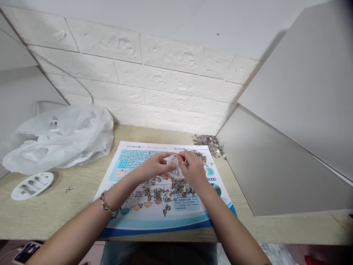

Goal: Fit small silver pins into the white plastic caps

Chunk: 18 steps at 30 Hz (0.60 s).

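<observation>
Over the printed sheet [132, 217], my left hand [151, 167] grips a white plastic piece [174, 162] between thumb and fingers. My right hand [193, 171] is closed in a pinch at the right edge of that piece; whatever its fingertips hold is too small to make out. Below both hands lies a loose heap of small metal parts [182, 187], with more scattered toward the front of the sheet. At far left on the table rests a white oval plastic piece [33, 186] with metal parts in its slots.
A large translucent plastic bag [63, 138] with white pieces sits at the back left. Another pile of metal parts [209, 143] lies against the wall at the right. Grey panels [275, 165] border the table [68, 217]. A phone [27, 252] is below its front edge.
</observation>
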Motion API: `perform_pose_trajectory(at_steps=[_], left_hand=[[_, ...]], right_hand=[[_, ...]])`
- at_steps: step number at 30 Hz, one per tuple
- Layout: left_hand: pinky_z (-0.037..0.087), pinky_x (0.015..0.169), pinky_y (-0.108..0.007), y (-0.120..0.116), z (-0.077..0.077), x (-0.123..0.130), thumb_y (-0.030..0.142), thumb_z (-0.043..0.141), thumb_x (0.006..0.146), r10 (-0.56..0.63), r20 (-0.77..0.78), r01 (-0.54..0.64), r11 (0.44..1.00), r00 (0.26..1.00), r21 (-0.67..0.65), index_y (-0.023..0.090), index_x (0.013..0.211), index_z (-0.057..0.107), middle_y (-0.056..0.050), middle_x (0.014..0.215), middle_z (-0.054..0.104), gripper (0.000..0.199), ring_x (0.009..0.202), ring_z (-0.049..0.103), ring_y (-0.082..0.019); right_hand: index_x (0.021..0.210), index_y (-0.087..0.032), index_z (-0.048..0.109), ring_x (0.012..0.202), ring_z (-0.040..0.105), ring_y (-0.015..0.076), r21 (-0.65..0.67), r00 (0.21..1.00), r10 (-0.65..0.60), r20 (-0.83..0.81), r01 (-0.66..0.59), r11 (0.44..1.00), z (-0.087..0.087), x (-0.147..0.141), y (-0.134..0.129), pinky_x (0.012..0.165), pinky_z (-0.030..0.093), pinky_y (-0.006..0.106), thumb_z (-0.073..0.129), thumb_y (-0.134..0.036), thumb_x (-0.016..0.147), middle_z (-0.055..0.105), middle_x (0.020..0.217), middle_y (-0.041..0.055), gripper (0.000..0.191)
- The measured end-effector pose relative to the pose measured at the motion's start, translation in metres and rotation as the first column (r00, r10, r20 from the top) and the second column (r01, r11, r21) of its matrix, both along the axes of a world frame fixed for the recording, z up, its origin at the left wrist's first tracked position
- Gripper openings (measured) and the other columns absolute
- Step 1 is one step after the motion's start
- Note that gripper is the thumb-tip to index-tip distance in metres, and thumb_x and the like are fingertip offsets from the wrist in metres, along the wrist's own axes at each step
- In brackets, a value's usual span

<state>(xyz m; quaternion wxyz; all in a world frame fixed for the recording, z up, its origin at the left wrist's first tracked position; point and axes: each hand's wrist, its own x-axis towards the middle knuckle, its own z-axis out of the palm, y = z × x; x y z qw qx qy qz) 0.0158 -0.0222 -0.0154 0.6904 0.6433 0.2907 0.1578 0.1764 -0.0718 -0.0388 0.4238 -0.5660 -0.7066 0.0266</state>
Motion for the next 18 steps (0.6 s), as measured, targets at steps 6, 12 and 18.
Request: perform_pose_trajectory(at_steps=[6,12,18], left_hand=[[0.047,0.055,-0.019,0.003,-0.004,0.0,0.035,0.061,0.075,-0.002,0.019,0.003,0.999,1.0,-0.053,0.019,0.124,0.043,-0.008,0.087,0.062,0.055,0.067,0.061,-0.013],[0.048,0.053,-0.021,0.007,-0.013,0.002,0.035,0.062,0.075,0.014,-0.007,-0.015,0.997,1.0,-0.075,0.016,0.124,0.044,-0.01,0.088,0.064,0.056,0.065,0.062,-0.014],[0.048,0.054,-0.021,0.006,-0.018,0.006,0.034,0.062,0.075,0.045,-0.02,-0.046,0.995,0.999,-0.09,0.017,0.126,0.043,-0.009,0.087,0.064,0.057,0.065,0.063,-0.015]], right_hand=[[0.078,-0.018,0.054,0.069,0.049,0.0134,-0.034,0.999,0.01,-0.04,-0.011,0.999,0.002,0.0,0.001,0.061,0.036,0.024,0.043,-0.02,0.081,0.055,0.074,0.0029,0.012],[0.076,-0.019,0.054,0.071,0.049,0.0133,-0.161,1.0,0.023,0.011,-0.021,0.987,0.001,0.003,0.003,0.062,0.035,0.024,0.044,-0.019,0.08,0.056,0.078,0.0019,0.01],[0.075,-0.019,0.055,0.07,0.049,0.0132,-0.176,0.999,0.02,0.028,-0.015,0.984,-0.001,0.005,0.006,0.062,0.035,0.025,0.044,-0.019,0.08,0.057,0.077,0.0014,0.012]])
